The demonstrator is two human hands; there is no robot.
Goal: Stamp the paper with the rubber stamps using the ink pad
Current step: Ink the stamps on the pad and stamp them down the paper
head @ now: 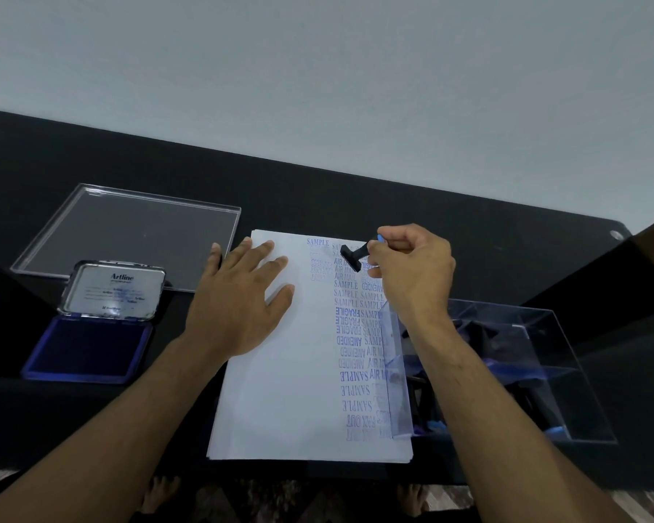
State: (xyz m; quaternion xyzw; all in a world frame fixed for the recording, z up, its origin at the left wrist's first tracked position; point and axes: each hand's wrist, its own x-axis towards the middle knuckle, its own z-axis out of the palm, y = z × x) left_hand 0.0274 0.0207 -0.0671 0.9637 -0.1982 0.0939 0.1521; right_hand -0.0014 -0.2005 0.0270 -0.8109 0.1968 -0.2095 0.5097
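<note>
Bare forearms reach in from the bottom edge over a black table as a person works down a stack of white paper, already filled along its right side with blue impressions reading SAMPLE, AIR MAIL, FRAGILE, AMENDED and FAX OUT. At about 1 o'clock from the sheet's middle, the right hand pinches a small black rubber stamp by its handle, fingers curled tight around the blue-capped end, with the flat die tilted down over the upper rows of print; whether the die touches the sheet cannot be told. At 10 o'clock the left hand lies flat on the page, fingers straight and spread wide, pinning the stack. Far off at 9 o'clock sits the open Artline ink pad, its blue felt exposed and metal lid propped upright; just behind it, at 10 o'clock, lies a clear flat tray lid. At 3 o'clock, a clear plastic compartment box overlaps the paper's right edge and holds more dark stamps. The stamp looks light and rigid, best taken by the narrow handle well clear of the inked face, which would likely smear fingers. The paper is thin and apt to slide on the smooth table, so the flat palm seems well placed. Any next impression probably calls for a trip back to the pad first.
</note>
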